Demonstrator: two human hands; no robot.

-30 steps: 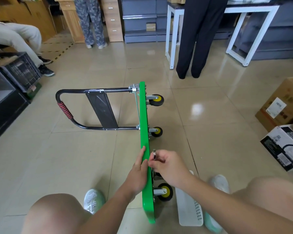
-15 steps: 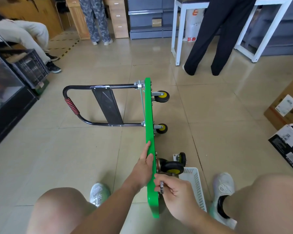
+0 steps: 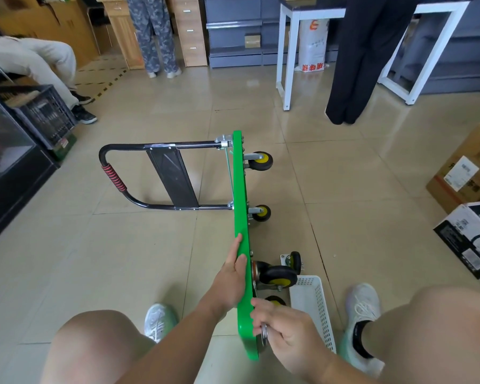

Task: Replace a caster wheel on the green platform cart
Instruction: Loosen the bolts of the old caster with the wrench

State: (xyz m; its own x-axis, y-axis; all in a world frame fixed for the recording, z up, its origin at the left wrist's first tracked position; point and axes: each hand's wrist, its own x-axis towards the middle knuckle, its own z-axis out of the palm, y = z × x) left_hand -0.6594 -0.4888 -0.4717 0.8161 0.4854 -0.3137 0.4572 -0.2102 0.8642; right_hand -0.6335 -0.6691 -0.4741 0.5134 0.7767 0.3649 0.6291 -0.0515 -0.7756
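Note:
The green platform cart (image 3: pixel 240 189) stands on its long edge on the tiled floor, its black handle (image 3: pixel 114 176) folded out to the left. Yellow-hubbed casters stick out on its right side: two far ones (image 3: pixel 259 161) (image 3: pixel 261 213) and a near one (image 3: pixel 278 276). A loose caster wheel (image 3: pixel 294 262) lies on the floor just behind the near one. My left hand (image 3: pixel 232 281) presses flat against the deck's left face. My right hand (image 3: pixel 286 331) is closed around a small metal tool (image 3: pixel 264 334) beside the deck's near end.
A white perforated basket (image 3: pixel 313 306) lies on the floor by my right foot. Cardboard and printed boxes (image 3: pixel 466 217) sit at the right. A black crate (image 3: pixel 43 115) and cabinet stand left. One person sits at far left; two stand behind, near a white table frame (image 3: pixel 286 56).
My right hand has drawn down and toward me along the deck with the tool, uncovering the near caster and the loose wheel. My left hand stays on the deck.

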